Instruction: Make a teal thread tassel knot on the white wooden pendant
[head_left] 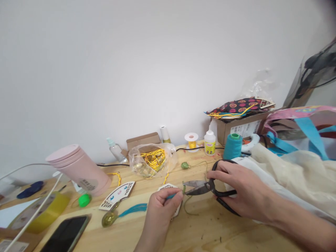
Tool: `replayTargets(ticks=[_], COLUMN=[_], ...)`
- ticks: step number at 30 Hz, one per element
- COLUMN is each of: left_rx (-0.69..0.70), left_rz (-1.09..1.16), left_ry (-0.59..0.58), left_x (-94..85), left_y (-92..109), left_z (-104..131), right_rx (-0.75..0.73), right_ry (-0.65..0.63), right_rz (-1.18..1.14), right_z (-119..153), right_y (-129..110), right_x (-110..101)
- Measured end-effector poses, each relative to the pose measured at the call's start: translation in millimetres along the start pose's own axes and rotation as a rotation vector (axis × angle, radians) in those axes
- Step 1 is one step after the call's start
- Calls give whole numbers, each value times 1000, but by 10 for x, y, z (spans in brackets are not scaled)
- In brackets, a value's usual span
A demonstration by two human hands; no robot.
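Note:
My right hand (243,185) grips black-handled scissors (201,188), their blades parted and pointing left. Near the blade tips, my left hand (165,204) pinches a short bit of green thread (184,189) between thumb and forefinger. A blue strip, perhaps tassel strands, shows at those fingers. Partly hidden behind that hand is a white patterned piece with a yellow cord. From the fingers, thread loops down onto the table. Behind the scissors lies a small ball of green thread (185,165). To the left are a fan-shaped wooden ornament (117,196), a greenish round bead (109,218) and a blue tassel (133,209).
A pink tumbler (86,175), yellow tape roll (49,211) and phone (67,234) are at left. Along the wall stand a plastic bag of yellow cords (153,161), a glue bottle (209,143) and a teal thread cone (232,147). Pale cloth (296,178) lies at right.

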State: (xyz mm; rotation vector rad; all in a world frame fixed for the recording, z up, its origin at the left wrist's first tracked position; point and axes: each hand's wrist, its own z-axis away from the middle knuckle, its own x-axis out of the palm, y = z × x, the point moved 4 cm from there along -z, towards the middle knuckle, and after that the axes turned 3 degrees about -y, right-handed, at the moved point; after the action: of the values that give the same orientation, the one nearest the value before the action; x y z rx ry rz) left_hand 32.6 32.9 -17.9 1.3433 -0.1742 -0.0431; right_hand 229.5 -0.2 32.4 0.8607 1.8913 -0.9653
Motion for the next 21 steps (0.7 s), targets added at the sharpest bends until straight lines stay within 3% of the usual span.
replayTargets(ticks=[21], left_rx=[13], left_rz=[-5], left_ry=[14], left_x=[17], left_y=[18], left_z=[12], right_rx=[10], right_ry=[33], right_rz=[8], right_z=[-3], right_y=[-8], right_x=[-18])
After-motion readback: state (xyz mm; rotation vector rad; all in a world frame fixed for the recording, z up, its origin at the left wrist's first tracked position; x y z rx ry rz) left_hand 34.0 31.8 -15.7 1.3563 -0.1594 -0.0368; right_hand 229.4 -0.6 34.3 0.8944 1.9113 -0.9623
